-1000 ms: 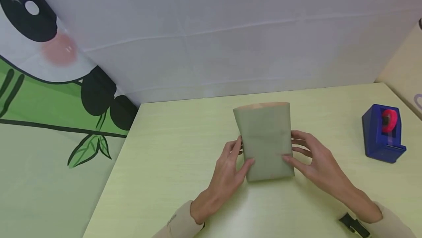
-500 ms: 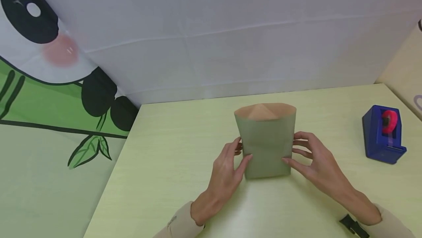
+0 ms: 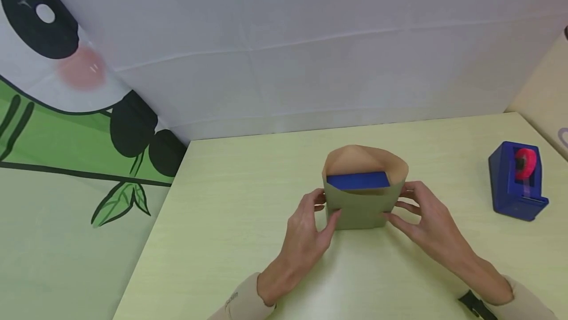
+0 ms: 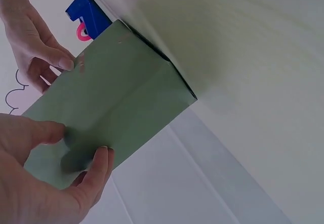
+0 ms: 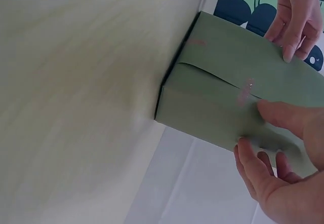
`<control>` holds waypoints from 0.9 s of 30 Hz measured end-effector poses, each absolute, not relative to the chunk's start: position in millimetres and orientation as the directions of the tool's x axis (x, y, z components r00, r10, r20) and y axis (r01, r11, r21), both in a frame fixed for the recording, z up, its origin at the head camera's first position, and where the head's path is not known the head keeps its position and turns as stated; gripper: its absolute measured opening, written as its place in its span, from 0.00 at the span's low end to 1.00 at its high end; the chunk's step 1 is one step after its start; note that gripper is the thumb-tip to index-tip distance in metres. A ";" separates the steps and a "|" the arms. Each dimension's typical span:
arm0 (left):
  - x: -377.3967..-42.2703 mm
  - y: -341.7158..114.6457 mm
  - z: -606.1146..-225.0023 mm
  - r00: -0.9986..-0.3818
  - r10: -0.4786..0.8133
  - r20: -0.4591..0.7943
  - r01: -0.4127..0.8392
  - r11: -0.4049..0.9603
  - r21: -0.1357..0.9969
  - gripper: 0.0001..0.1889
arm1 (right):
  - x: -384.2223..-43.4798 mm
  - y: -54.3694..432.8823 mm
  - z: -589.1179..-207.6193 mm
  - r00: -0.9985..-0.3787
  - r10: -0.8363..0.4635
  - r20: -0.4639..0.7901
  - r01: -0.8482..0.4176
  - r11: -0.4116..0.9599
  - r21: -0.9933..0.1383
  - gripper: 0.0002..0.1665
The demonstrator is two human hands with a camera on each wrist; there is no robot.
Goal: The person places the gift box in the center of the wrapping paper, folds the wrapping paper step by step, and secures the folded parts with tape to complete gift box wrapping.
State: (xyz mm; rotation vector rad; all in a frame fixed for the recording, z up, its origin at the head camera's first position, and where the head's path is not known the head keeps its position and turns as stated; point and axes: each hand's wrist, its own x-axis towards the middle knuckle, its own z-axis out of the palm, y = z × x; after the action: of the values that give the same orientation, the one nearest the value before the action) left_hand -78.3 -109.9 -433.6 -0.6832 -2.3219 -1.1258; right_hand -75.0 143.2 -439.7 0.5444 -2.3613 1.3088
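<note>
Green wrapping paper (image 3: 361,211) with a brown inner side stands as a sleeve on the table, its upper end gaping. Inside that end shows the top of a blue box (image 3: 358,180). My left hand (image 3: 306,231) grips the sleeve's left side, thumb on the near face and fingers round the edge. On the opposite side my right hand (image 3: 432,226) holds it the same way. In the right wrist view, strips of clear pinkish tape (image 5: 246,91) lie on the green paper (image 5: 212,89) along an overlapping seam.
A blue tape dispenser (image 3: 510,187) with a pink-red roll stands at the right of the pale table (image 3: 230,201). Behind the table hangs a white cloth (image 3: 310,78). A cartoon-printed cloth (image 3: 66,132) lies beyond the left edge.
The green sleeve has tipped more upright between both hands. Its flattened top has spread wide, and the blue box inside has come into view.
</note>
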 end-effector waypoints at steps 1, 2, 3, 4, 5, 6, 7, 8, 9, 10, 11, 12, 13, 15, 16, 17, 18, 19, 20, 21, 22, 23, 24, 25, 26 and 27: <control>-77.8 -109.4 -433.8 -0.772 0.223 0.595 0.607 0.536 0.586 0.24 | -74.2 143.4 -439.9 -0.848 -0.144 0.509 -0.509 0.487 -0.710 0.37; -77.1 -108.9 -433.5 -0.776 0.219 0.592 0.603 0.533 0.594 0.24 | -73.1 143.6 -440.4 -0.844 -0.140 0.517 -0.514 0.484 -0.708 0.37; -76.3 -108.6 -433.1 -0.779 0.214 0.589 0.599 0.529 0.601 0.24 | -71.9 143.8 -441.0 -0.837 -0.134 0.530 -0.523 0.479 -0.705 0.37; -75.4 -108.4 -432.6 -0.780 0.210 0.589 0.599 0.525 0.605 0.24 | -70.7 144.1 -441.5 -0.826 -0.132 0.548 -0.538 0.476 -0.696 0.37; -74.6 -108.3 -432.2 -0.779 0.205 0.592 0.599 0.522 0.607 0.24 | -69.4 144.5 -442.1 -0.816 -0.126 0.564 -0.548 0.476 -0.687 0.36; -73.8 -108.4 -431.4 -0.777 0.202 0.596 0.600 0.520 0.607 0.24 | -68.7 144.9 -442.6 -0.798 -0.123 0.590 -0.570 0.473 -0.672 0.34; -73.3 -108.5 -430.9 -0.770 0.203 0.605 0.608 0.521 0.599 0.23 | -68.0 145.1 -443.3 -0.776 -0.121 0.619 -0.593 0.476 -0.650 0.28; -72.9 -108.7 -430.3 -0.759 0.206 0.618 0.620 0.520 0.587 0.23 | -67.5 145.4 -443.8 -0.760 -0.118 0.639 -0.606 0.485 -0.631 0.23; -73.0 -109.0 -430.3 -0.744 0.211 0.634 0.634 0.520 0.572 0.23 | -67.2 145.4 -444.2 -0.738 -0.118 0.664 -0.624 0.495 -0.605 0.20; -73.3 -109.2 -430.4 -0.725 0.217 0.653 0.652 0.521 0.551 0.23 | -67.2 145.2 -444.6 -0.714 -0.118 0.691 -0.641 0.506 -0.576 0.18; -73.8 -109.4 -430.6 -0.705 0.223 0.673 0.669 0.524 0.527 0.22 | -67.6 144.7 -445.2 -0.687 -0.114 0.718 -0.658 0.519 -0.547 0.20; -74.6 -109.6 -430.9 -0.681 0.232 0.694 0.687 0.530 0.497 0.22 | -68.2 143.9 -445.4 -0.655 -0.116 0.747 -0.676 0.532 -0.510 0.23; -75.4 -109.9 -431.1 -0.654 0.241 0.717 0.706 0.535 0.464 0.21 | -68.6 142.7 -445.2 -0.629 -0.120 0.768 -0.686 0.551 -0.475 0.28; -76.9 -110.5 -431.4 -0.609 0.257 0.751 0.731 0.549 0.405 0.19 | -69.3 139.9 -443.3 -0.565 -0.133 0.815 -0.714 0.574 -0.401 0.28; -77.6 -110.8 -431.4 -0.590 0.266 0.763 0.739 0.558 0.377 0.17 | -69.9 138.4 -441.4 -0.529 -0.144 0.836 -0.735 0.571 -0.366 0.28; -78.3 -111.0 -431.5 -0.574 0.273 0.772 0.744 0.568 0.352 0.14 | -70.6 137.3 -440.5 -0.495 -0.159 0.854 -0.756 0.563 -0.333 0.28; -79.0 -111.3 -431.5 -0.561 0.281 0.779 0.746 0.578 0.329 0.12 | -71.3 136.4 -439.1 -0.467 -0.179 0.866 -0.777 0.550 -0.305 0.27; -79.4 -111.5 -431.4 -0.551 0.289 0.783 0.747 0.589 0.308 0.10 | -71.8 135.7 -437.7 -0.438 -0.198 0.877 -0.797 0.537 -0.277 0.26; -79.9 -111.7 -431.4 -0.544 0.298 0.784 0.747 0.598 0.291 0.09 | -72.4 135.0 -436.2 -0.412 -0.216 0.885 -0.816 0.521 -0.252 0.26; -80.4 -111.8 -431.2 -0.537 0.307 0.786 0.747 0.606 0.273 0.08 | -72.8 134.5 -434.9 -0.387 -0.233 0.892 -0.833 0.504 -0.230 0.26; -80.9 -112.0 -431.1 -0.527 0.315 0.789 0.746 0.616 0.253 0.07 | -73.3 134.3 -434.1 -0.365 -0.248 0.897 -0.846 0.492 -0.208 0.25; -81.3 -112.0 -431.0 -0.519 0.322 0.792 0.745 0.625 0.234 0.07 | -73.7 134.2 -433.6 -0.350 -0.260 0.900 -0.853 0.486 -0.191 0.25; -81.6 -112.2 -430.9 -0.510 0.329 0.795 0.744 0.632 0.216 0.07 | -73.5 133.8 -432.0 -0.336 -0.269 0.903 -0.857 0.484 -0.174 0.25; -81.9 -112.4 -430.8 -0.501 0.337 0.797 0.744 0.638 0.199 0.06 | -73.2 133.4 -430.7 -0.324 -0.276 0.905 -0.859 0.486 -0.160 0.25; -82.2 -112.6 -430.6 -0.491 0.344 0.800 0.745 0.641 0.182 0.06 | -73.0 132.9 -429.6 -0.317 -0.282 0.905 -0.859 0.489 -0.149 0.25; -82.5 -112.9 -430.6 -0.481 0.350 0.804 0.746 0.646 0.165 0.05 | -72.9 132.5 -428.7 -0.310 -0.289 0.906 -0.859 0.494 -0.137 0.25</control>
State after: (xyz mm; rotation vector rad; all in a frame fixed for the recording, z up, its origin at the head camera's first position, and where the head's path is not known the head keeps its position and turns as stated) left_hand -82.5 -112.9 -430.6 -0.8493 -2.0918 -0.6539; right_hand -72.9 132.5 -428.7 0.9586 -1.8420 0.7995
